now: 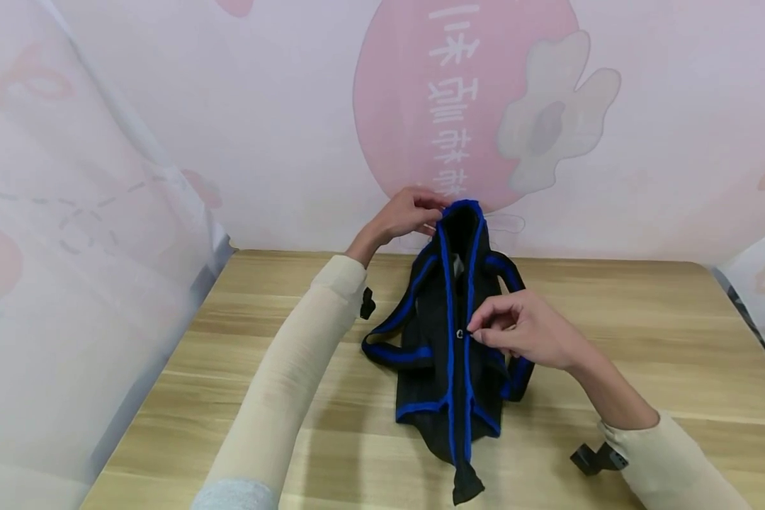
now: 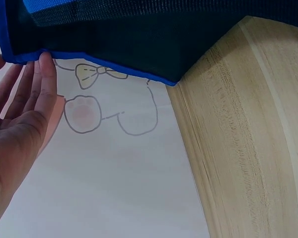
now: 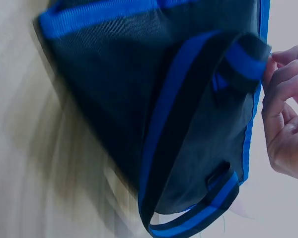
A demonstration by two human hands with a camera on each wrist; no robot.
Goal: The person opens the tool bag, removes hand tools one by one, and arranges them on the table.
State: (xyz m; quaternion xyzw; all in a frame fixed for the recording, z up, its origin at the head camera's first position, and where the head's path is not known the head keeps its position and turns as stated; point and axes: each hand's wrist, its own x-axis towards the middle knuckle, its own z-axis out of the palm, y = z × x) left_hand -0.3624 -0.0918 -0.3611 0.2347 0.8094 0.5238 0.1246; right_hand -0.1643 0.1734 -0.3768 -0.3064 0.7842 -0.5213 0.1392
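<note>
A black zippered bag [image 1: 428, 322] with blue trim stands on the wooden table, its zip side facing up and its far end raised. At that far end my left hand [image 1: 408, 212] pinches the blue-edged corner between thumb and fingers; the left wrist view shows the fingers [image 2: 32, 89] fairly straight along the edge. My right hand [image 1: 535, 329] pinches the zipper pull [image 1: 460, 333] about midway along the zip. Beyond the pull the bag's mouth gapes, with something pale inside. Two black-and-blue strap handles [image 1: 389, 350] hang at the sides.
The wooden table [image 1: 248, 368] meets a pale printed cloth backdrop [image 1: 280, 127] just behind the bag. A zip-end tab [image 1: 467, 485] points toward the near edge. Black camera mounts sit at both wrists.
</note>
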